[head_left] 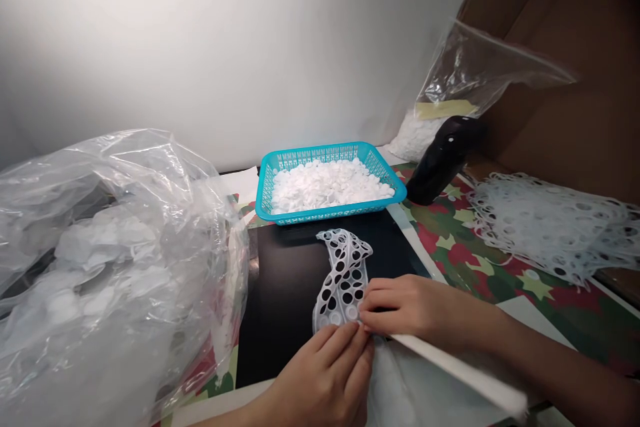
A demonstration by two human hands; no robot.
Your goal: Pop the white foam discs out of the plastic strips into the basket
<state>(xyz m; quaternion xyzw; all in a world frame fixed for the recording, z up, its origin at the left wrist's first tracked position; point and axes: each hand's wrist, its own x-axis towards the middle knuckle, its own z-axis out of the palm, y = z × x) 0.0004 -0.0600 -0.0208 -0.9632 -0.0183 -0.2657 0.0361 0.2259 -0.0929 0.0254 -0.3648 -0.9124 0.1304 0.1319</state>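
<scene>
L hand (327, 370) & R hand (425, 310): fingers bent, nearly closed, pinching holed sheet (345, 280) over blk. mat (280, 293). White rod (465, 370) (blurred end) appx. in R grip. Lg. clear bag (125, 320) crowds mat's L edge. Disc-filled basket (330, 211) behind; dk. bottle (440, 160), holed-sheet pile (550, 220) R. Patterned cover (455, 250), pale wall (175, 47).

The basket (330, 211) is turquoise, the mat (285, 300) black, the tablecloth (450, 233) red-and-green patterned with yellowish stars.
</scene>
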